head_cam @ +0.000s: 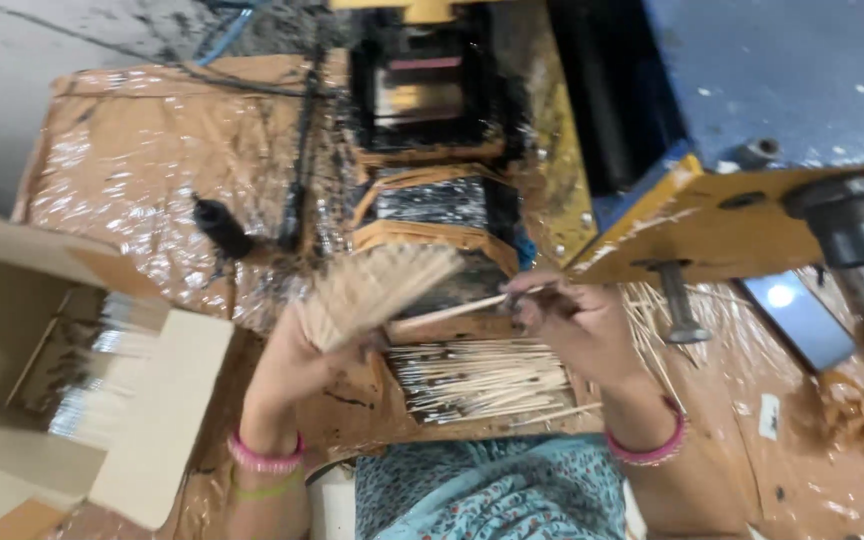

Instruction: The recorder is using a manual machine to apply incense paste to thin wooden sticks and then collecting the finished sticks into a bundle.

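Note:
My left hand [292,355] grips a fanned bundle of thin pale sticks [377,290], held up over the work surface. My right hand [572,325] pinches a single stick [452,312] that points left toward the bundle. Below both hands lies a tray of coated sticks [482,380] laid side by side. Just beyond the hands stands a dark, grimy machine [432,120] with a tape-wrapped block [432,215] at its front. Pink bangles sit on both wrists.
An open cardboard box [72,370] holding sticks stands at the left. Brown plastic sheeting [132,170] covers the table. A blue and yellow machine frame [752,90] with bolts is at the right, with a phone [802,318] and loose sticks [647,320] under it.

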